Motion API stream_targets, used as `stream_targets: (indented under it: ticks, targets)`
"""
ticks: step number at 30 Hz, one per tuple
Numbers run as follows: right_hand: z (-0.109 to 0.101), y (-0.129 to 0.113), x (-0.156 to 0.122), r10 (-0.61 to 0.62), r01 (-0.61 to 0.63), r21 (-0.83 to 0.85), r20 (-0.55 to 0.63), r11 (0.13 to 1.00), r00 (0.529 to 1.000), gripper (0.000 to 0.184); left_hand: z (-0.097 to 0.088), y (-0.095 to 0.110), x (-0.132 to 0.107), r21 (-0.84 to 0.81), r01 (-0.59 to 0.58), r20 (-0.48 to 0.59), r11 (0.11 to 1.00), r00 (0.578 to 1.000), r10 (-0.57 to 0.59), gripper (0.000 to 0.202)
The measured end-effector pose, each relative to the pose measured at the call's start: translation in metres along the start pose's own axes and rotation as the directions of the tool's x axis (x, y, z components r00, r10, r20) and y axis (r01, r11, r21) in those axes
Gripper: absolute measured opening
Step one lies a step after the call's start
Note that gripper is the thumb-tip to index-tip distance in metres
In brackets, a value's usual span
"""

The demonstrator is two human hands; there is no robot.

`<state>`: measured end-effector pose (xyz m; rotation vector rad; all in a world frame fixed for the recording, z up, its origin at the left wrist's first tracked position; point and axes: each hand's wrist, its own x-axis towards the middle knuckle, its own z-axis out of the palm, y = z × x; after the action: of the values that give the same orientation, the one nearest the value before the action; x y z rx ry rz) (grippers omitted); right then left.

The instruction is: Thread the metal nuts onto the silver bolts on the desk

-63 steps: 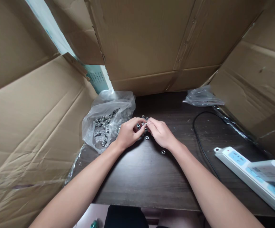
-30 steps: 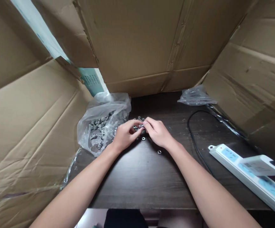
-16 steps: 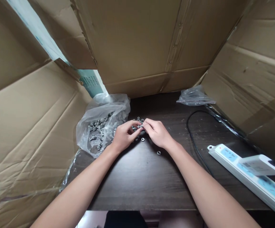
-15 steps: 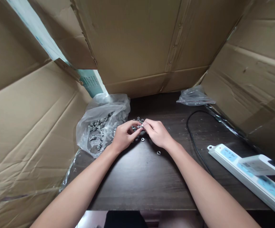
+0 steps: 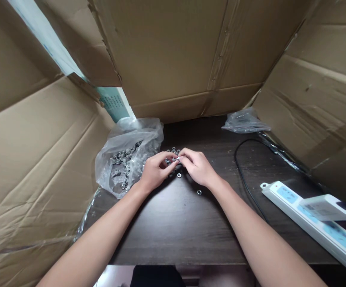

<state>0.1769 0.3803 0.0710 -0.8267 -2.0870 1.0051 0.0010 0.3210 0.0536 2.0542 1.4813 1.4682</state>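
Observation:
A small metal bolt [image 5: 175,159] is pinched between my two hands above the dark table [image 5: 173,223]. My left hand [image 5: 156,170] is closed on its left part with thumb and forefinger. On the bolt's right end, the fingertips of my right hand [image 5: 199,167] are closed, and they hide whether a nut sits there. Behind and beneath the fingers lies a cluster of metal nuts [image 5: 173,149], partly covered. One loose nut [image 5: 179,175] rests just in front of the hands, and another nut [image 5: 199,192] lies nearer to me, by my right wrist.
Left of my left hand, an open clear plastic bag [image 5: 104,169] holds many bolts [image 5: 126,153]. Another plastic bag [image 5: 244,121] lies at the back right. A black cable [image 5: 237,159] and a white power strip [image 5: 307,223] occupy the right side. Cardboard walls [image 5: 173,56] surround the table.
Both hands stay at the same spot with the bolt between them. Only a slight shift of the right fingertips along its end shows; the loose nuts have not moved.

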Motion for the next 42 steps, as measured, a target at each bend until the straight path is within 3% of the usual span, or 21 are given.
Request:
stream_targets:
  ticks: [14, 28, 42]
  targets:
    - [0.0031, -0.0027, -0.0007, -0.012, 0.013, 0.030, -0.010, 0.999, 1.000, 0.009, 0.0000, -0.0030, -0.0007, -0.007, 0.044, -0.017, 0.999, 0.999, -0.044, 0.010]
    - [0.0037, -0.0035, -0.0006, -0.044, 0.044, -0.005, -0.003, 0.999, 0.999, 0.015, -0.0008, -0.0042, -0.0005, 0.027, -0.035, -0.051, 0.999, 0.998, 0.036, 0.010]
    - [0.0065, -0.0018, -0.0013, -0.042, 0.043, -0.068, 0.011, 0.997, 0.999, 0.016, -0.0003, -0.0053, -0.0023, 0.073, -0.022, -0.022, 0.997, 0.999, 0.023, 0.010]
